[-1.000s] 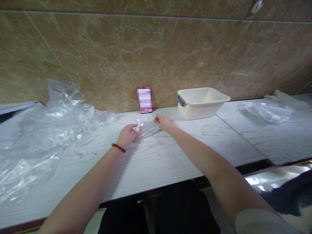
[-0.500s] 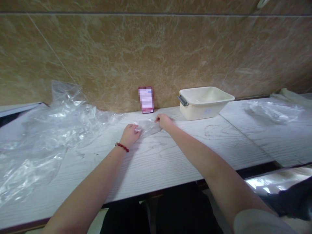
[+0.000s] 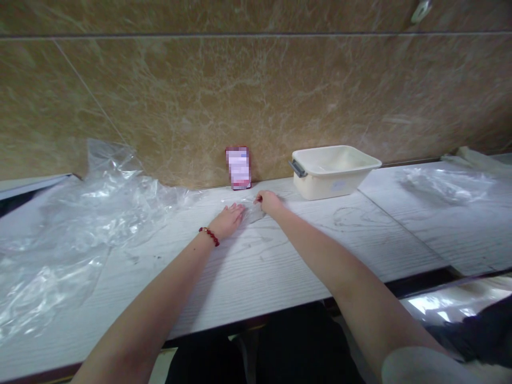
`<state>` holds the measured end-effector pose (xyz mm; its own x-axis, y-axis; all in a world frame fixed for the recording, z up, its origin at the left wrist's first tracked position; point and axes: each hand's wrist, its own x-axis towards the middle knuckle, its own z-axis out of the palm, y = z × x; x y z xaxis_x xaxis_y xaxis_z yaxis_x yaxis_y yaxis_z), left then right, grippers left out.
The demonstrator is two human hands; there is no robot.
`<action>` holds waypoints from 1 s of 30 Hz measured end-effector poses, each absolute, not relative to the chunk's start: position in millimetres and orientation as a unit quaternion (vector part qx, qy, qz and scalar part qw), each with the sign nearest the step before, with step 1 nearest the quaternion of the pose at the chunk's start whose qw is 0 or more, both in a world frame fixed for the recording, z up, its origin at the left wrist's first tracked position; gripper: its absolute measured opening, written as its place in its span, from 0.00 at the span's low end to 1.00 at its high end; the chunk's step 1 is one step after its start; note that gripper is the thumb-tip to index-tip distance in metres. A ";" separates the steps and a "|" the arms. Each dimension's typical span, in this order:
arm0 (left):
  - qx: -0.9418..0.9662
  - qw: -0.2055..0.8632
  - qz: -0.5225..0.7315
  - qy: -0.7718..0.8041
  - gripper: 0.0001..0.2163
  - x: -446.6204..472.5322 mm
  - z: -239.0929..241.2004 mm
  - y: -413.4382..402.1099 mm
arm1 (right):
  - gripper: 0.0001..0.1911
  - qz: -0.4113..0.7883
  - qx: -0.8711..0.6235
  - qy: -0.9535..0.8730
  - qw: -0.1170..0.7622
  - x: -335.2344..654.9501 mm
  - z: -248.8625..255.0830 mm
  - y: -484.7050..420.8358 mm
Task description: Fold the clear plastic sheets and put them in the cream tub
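Note:
A small clear plastic bag (image 3: 252,212) lies on the white wood-grain table between my hands. My left hand (image 3: 229,221), with a red bead bracelet at the wrist, rests flat on the bag's left part, fingers stretched out. At the bag's right end, my right hand (image 3: 267,200) pinches its edge between thumb and fingers. Just behind the bag, a phone (image 3: 239,168) in a red case leans upright against the wall; its screen is blurred.
A cream plastic bin (image 3: 334,176) with a grey handle stands right of my hands, by the wall. Large crumpled clear plastic (image 3: 112,213) spreads over the left side. More clear plastic (image 3: 448,184) lies at the far right. The table's front edge (image 3: 256,321) runs before my lap.
My left hand has let go of its grip on the bag, moved right and flattened onto it. My right hand keeps its pinch at the right end. The view has tilted slightly.

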<state>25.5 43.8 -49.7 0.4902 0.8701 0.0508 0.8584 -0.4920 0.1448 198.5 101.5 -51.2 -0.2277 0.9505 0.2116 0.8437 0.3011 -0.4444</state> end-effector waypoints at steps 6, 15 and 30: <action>0.867 0.042 0.034 0.496 0.21 31.6 -51.0 41.4 | 0.06 0.116 -0.593 -0.759 0.244 199.1 -50.8 100.2; 0.868 0.006 0.036 0.496 0.22 31.8 -56.0 36.2 | 0.18 0.281 -0.611 -0.711 0.205 214.3 -18.5 74.2; 0.864 -0.012 0.039 0.501 0.22 31.4 -57.2 36.5 | 0.17 0.346 -0.525 -0.754 0.187 215.5 -22.3 44.9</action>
